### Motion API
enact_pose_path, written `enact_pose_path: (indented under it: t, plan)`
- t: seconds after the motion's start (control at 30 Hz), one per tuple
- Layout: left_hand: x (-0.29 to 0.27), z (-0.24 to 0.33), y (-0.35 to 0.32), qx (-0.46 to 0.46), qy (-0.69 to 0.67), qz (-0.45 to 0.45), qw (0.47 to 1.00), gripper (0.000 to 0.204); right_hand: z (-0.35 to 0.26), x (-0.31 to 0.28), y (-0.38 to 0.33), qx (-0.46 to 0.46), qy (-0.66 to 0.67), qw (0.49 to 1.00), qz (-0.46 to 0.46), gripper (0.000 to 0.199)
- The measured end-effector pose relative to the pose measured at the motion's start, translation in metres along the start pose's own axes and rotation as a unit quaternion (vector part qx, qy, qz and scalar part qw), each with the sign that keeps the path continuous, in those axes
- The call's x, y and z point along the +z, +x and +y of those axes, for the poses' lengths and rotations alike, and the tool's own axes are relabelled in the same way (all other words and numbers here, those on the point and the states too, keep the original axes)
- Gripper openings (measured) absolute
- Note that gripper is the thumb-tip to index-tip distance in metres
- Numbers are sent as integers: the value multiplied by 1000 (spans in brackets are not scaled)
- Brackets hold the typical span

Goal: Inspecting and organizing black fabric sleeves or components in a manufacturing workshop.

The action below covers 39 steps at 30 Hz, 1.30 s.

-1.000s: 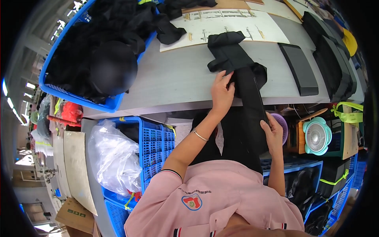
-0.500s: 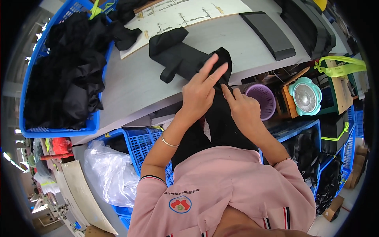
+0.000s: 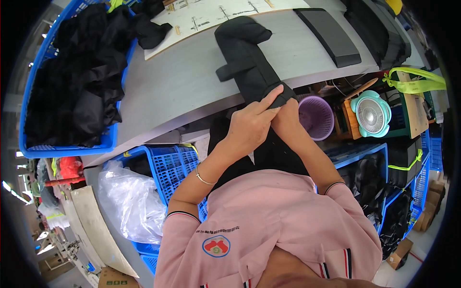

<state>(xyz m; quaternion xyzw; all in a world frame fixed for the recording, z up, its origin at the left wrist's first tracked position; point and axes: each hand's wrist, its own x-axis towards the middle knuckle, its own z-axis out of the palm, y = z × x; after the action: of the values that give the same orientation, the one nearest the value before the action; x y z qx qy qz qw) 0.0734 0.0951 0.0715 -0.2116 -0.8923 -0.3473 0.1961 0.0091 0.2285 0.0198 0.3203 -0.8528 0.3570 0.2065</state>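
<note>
A long black fabric piece [image 3: 257, 67], like a sewn sleeve, with a short strap tab on its left side, lies over the front edge of the grey table. Its far end is folded over to the right. My left hand [image 3: 252, 125] grips the near end, with the index finger stretched along the top of the cloth. Close beside it, my right hand [image 3: 287, 119] is closed at the same end; the fabric and my left hand hide its fingertips. The two hands nearly touch above my lap.
The grey table [image 3: 158, 101] bears a blue basket [image 3: 69, 150] of black cloth, a white marked board [image 3: 201, 21], a dark grey flat block [image 3: 331, 36] and stacked black panels [image 3: 374, 33]. A purple bin [image 3: 317, 117] and a teal fan [image 3: 371, 114] stand right; blue crates [image 3: 168, 168] flank me.
The fabric piece has swung to point away from me, and its far end has moved up and right. Both hands have come closer to me and together, and the left hand's raised fingers have lowered onto the cloth.
</note>
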Motion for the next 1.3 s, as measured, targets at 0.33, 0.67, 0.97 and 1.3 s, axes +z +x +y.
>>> enact_pose_path:
  t: [0.33,0.67,0.97,1.3]
  plan:
    - [2,11,-30,-99,-54,165,980,72,8,-24,21,491,578,647,85,36]
    - [38,10,-1,-129,-87,290,944,65,1,-32,18,398,708,579,72,34]
    - [49,19,2,-107,-143,289,941,68,-1,-12,4,283,798,526,83,34]
    - [55,21,-5,-114,-131,268,948,73,16,3,6,395,842,362,61,24]
